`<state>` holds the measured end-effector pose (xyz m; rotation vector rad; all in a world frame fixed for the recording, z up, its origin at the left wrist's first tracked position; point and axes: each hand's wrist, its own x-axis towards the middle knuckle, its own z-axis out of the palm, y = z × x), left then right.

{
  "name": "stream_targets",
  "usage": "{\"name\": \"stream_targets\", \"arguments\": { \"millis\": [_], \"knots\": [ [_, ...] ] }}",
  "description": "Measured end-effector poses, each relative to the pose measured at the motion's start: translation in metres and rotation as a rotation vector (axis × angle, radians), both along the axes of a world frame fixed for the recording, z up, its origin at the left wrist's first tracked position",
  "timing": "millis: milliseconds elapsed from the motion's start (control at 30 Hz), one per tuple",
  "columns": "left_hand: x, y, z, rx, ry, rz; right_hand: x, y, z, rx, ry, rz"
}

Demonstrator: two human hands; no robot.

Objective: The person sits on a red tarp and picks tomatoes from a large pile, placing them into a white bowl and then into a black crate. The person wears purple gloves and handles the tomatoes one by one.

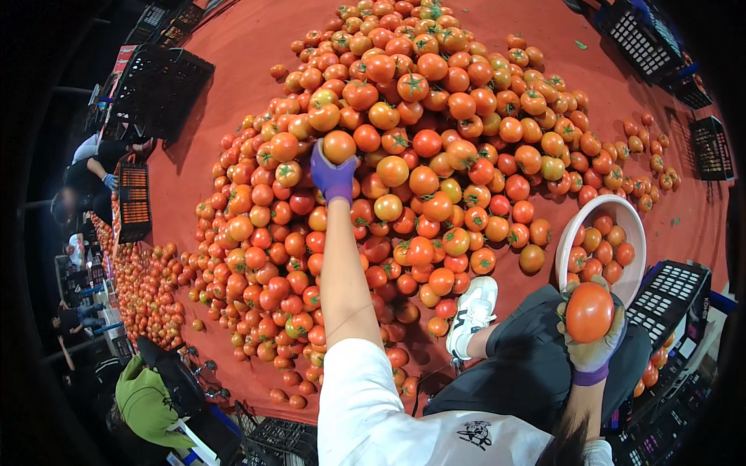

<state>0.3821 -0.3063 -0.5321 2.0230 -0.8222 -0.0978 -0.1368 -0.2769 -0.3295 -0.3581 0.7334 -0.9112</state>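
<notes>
A large heap of red and orange tomatoes (426, 143) spreads over a red floor covering (245, 76) before me. My left hand (333, 175), in a purple glove, reaches into the heap with its fingers around an orange-red tomato (339, 147). In my right hand (594, 349), which wears a soiled glove with a purple cuff, sits a large red tomato (590, 312) above my knee. Just beyond that hand a whitish basin (636, 230) stands tilted, with several tomatoes (604, 251) inside.
Black plastic crates stand at the right (670, 297), upper right (644, 43) and upper left (160, 90). Near another crate (134, 201), a person's gloved hand (109, 182) shows at left. A second tomato heap (145, 291) lies there. Green cloth (143, 402) hangs lower left. My shoe (475, 314) touches the heap's edge.
</notes>
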Motion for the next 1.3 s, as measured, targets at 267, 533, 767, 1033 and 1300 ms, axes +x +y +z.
{"name": "stream_targets", "arguments": {
  "millis": [267,533,767,1033,1300],
  "knots": [
    [-0.139,0.074,0.077,-0.498,0.781,-0.247,-0.01,0.003,-0.004,0.094,-0.051,-0.04],
    [-0.314,0.032,0.085,-0.466,1.599,-0.502,-0.023,-0.028,-0.024,0.186,-0.114,-0.478],
    [-0.389,0.008,0.128,-0.533,1.263,-0.773,-0.075,-0.048,-0.039,-0.001,0.092,-0.592],
    [-0.418,0.04,0.182,-0.28,0.865,-0.968,-0.05,0.004,0.011,-0.055,0.146,-0.195],
    [-0.333,0.002,0.071,-0.14,0.243,-0.427,-0.121,0.044,0.062,-0.037,-0.04,-0.378]
  ]
}}
